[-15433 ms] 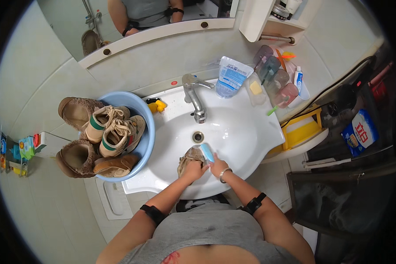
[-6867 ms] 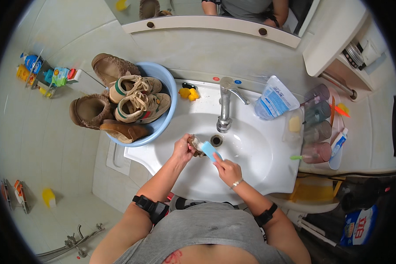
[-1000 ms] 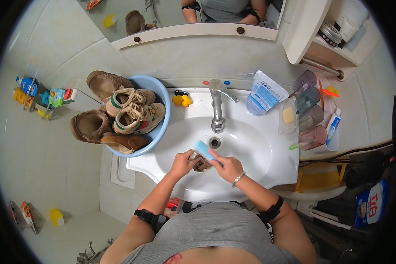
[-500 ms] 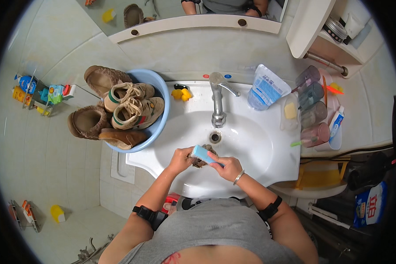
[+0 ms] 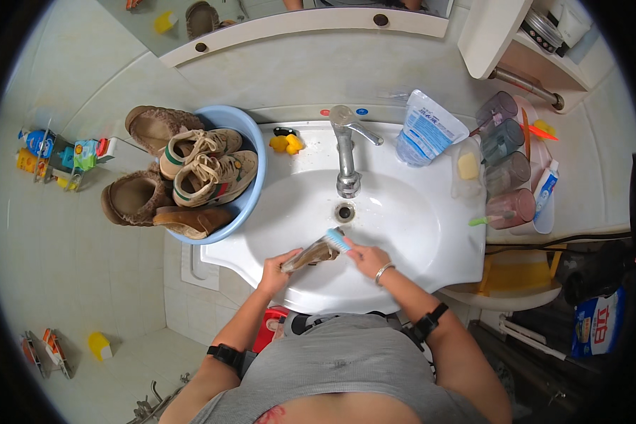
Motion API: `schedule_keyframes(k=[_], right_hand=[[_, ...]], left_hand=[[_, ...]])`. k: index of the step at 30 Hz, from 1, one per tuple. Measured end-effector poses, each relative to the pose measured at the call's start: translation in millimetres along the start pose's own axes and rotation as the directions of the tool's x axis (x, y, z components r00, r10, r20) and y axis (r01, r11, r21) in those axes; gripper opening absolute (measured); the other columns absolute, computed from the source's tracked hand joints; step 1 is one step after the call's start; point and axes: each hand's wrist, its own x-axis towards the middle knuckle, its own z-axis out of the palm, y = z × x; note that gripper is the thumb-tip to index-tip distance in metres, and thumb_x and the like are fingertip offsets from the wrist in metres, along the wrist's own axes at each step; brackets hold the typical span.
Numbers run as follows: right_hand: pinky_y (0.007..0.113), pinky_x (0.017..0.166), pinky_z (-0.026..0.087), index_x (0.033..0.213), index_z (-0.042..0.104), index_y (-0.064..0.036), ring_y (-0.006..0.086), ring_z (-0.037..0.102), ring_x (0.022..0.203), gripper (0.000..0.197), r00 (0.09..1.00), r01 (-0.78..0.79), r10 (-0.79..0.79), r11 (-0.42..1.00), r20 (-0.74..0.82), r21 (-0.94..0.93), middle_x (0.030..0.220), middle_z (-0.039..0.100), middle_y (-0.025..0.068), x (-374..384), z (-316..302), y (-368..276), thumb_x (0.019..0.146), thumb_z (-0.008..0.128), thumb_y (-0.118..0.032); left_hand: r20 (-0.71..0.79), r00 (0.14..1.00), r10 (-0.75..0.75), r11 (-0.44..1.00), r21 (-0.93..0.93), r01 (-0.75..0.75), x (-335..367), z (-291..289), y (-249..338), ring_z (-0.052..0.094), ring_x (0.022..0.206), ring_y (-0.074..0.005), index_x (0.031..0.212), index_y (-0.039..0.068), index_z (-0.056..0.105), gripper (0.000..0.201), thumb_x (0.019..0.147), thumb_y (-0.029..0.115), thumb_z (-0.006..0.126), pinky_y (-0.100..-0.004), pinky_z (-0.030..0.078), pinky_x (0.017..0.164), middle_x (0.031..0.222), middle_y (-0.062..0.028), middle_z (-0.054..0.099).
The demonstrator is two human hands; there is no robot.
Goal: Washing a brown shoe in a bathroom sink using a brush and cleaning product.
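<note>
Over the white sink basin (image 5: 402, 240), my left hand (image 5: 276, 271) grips one end of a brown shoe (image 5: 308, 257), which lies tilted on its side with a pale edge showing. My right hand (image 5: 367, 262) is closed on a light blue scrubbing brush (image 5: 337, 241). Its bristles meet the far end of the shoe, or hover just over it; I cannot tell which. A silver bracelet (image 5: 383, 273) circles my right wrist. Beyond the shoe are the drain hole (image 5: 345, 212) and the chrome faucet (image 5: 347, 159).
On the left, a light blue basin (image 5: 260, 169) holds several shoes (image 5: 214, 177). Small yellow ducks (image 5: 287, 145) sit on the sink's back ledge. To the right stand a clear-and-blue pouch (image 5: 429, 134), a soap dish with soap (image 5: 467, 167), several cups (image 5: 510, 173) and a toothpaste tube (image 5: 547, 185).
The shoe has turned, so its long side now shows. My left hand has shifted slightly left and down; the brush in my right hand has swung to the shoe's far end.
</note>
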Motion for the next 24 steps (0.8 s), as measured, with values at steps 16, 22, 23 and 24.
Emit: schedule_keyframes(k=[16,22,23,24], right_hand=[[0.045,0.061,0.048,0.134,0.038,-0.0306,0.0348,0.061,0.067,0.044,0.99,-0.108,0.102,0.993,-0.099,-0.049,0.078,0.064,0.0151,40,-4,-15,0.091,0.041,-0.037],[0.045,0.057,0.048,0.134,0.036,-0.0352,0.0333,0.061,0.064,0.045,0.943,0.324,-0.319,0.945,-0.094,0.043,0.073,0.063,0.0148,11,14,-63,0.09,0.044,-0.037],[0.044,0.056,0.047,0.133,0.039,-0.0357,0.0329,0.061,0.063,0.044,0.974,0.219,-0.22,0.975,-0.053,-0.026,0.072,0.063,0.0137,14,16,-53,0.089,0.046,-0.036],[0.043,0.055,0.047,0.131,0.041,-0.0362,0.0325,0.061,0.063,0.043,0.994,0.11,-0.112,0.989,-0.019,-0.099,0.07,0.063,0.0125,18,18,-39,0.089,0.047,-0.034]], left_hand=[[0.087,0.847,-0.524,0.481,-0.791,0.378,7,2,22,0.059,0.097,-0.0261,0.125,-0.002,0.041,0.045,0.085,0.008,0.057,-0.0378,0.051,0.083,0.115,-0.015,0.055],[0.117,0.898,-0.424,0.6,-0.706,0.376,18,21,18,0.06,0.097,-0.027,0.122,-0.005,0.039,0.04,0.083,-0.003,0.044,-0.0375,0.056,0.079,0.113,-0.0176,0.054],[0.12,0.898,-0.424,0.601,-0.704,0.378,17,23,16,0.06,0.097,-0.027,0.122,-0.005,0.039,0.04,0.083,-0.003,0.044,-0.0375,0.056,0.079,0.113,-0.0176,0.054],[0.132,0.895,-0.426,0.594,-0.705,0.387,15,28,14,0.06,0.097,-0.0269,0.12,-0.006,0.04,0.038,0.083,-0.003,0.044,-0.0368,0.056,0.08,0.112,-0.0174,0.054]])
